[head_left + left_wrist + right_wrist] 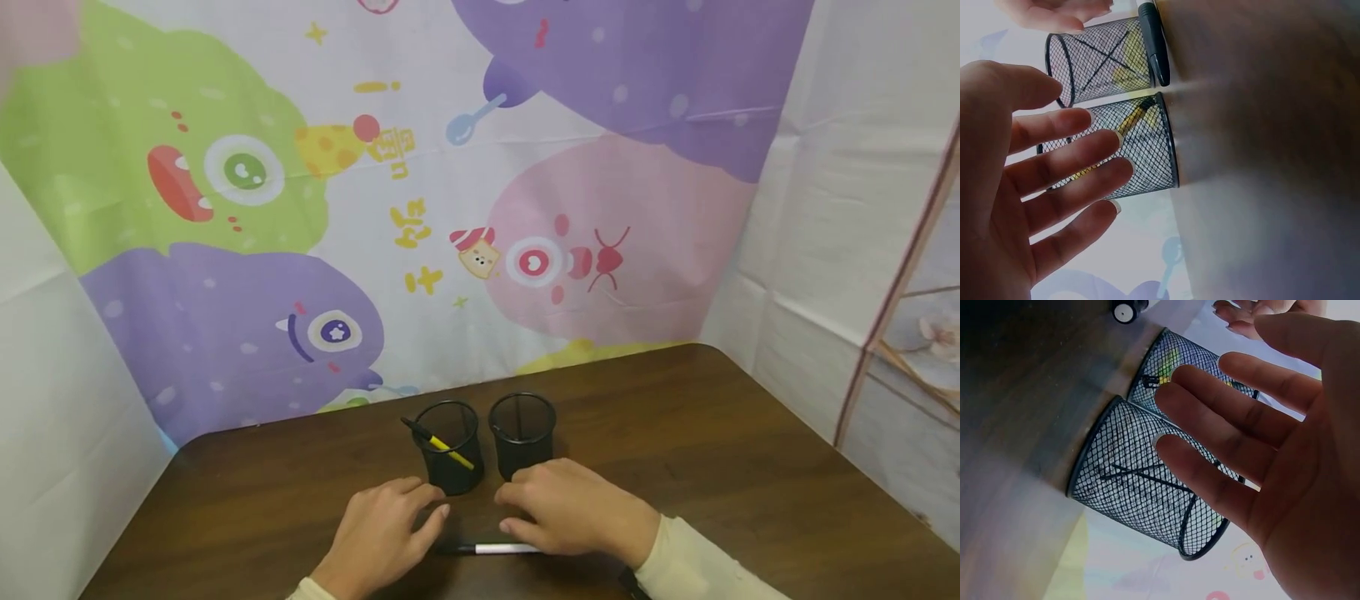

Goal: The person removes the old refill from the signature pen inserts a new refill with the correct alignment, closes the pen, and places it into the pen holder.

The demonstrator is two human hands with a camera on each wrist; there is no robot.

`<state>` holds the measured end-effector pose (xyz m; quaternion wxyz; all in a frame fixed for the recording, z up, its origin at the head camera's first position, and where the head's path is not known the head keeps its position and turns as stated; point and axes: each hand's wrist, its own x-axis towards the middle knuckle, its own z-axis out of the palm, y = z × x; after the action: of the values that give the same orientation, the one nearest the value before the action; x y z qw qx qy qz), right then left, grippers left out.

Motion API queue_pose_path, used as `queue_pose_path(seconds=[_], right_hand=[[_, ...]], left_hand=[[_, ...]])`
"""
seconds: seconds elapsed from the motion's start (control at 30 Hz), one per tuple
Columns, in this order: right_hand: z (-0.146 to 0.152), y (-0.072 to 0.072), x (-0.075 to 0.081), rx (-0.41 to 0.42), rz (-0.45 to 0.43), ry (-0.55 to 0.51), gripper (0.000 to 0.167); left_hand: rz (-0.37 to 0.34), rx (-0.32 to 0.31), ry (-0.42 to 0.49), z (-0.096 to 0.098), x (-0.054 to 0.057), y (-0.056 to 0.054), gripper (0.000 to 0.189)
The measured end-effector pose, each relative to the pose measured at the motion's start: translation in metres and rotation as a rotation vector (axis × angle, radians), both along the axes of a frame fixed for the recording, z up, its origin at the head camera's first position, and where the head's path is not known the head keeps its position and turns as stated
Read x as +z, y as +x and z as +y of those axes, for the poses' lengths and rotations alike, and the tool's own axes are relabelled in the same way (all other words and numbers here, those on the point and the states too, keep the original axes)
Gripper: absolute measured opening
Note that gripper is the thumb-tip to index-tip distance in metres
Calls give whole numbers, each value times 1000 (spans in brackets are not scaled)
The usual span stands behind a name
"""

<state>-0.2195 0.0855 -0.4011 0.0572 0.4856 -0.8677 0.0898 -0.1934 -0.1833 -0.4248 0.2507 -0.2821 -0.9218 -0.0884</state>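
The white pen lies on the table. Left of it hovers the left hand, fingers loosely spread, holding nothing; at its right end, the right hand, relaxed, gapped wide and empty too. Beyond the pen stand the left cup, a yellow pen leaning inside, and the right cup.

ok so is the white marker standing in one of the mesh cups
No, the head view shows the white marker lying flat on the wooden table.
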Motion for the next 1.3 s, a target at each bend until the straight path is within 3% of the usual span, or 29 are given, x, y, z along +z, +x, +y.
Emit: queue_pose_path(seconds=[0.43, 0.9, 1.3], right_hand=[[-2, 3, -2, -16, -2, 31, 20], [-4, 3, -4, -30, 20, 71, 17], [-5, 4, -11, 11, 60, 86, 11]], left_hand=[[-43, 14, -5, -2, 1, 2, 8], [-3, 76, 6, -3, 3, 1, 6], [26, 65, -6, -2, 1, 2, 5]])
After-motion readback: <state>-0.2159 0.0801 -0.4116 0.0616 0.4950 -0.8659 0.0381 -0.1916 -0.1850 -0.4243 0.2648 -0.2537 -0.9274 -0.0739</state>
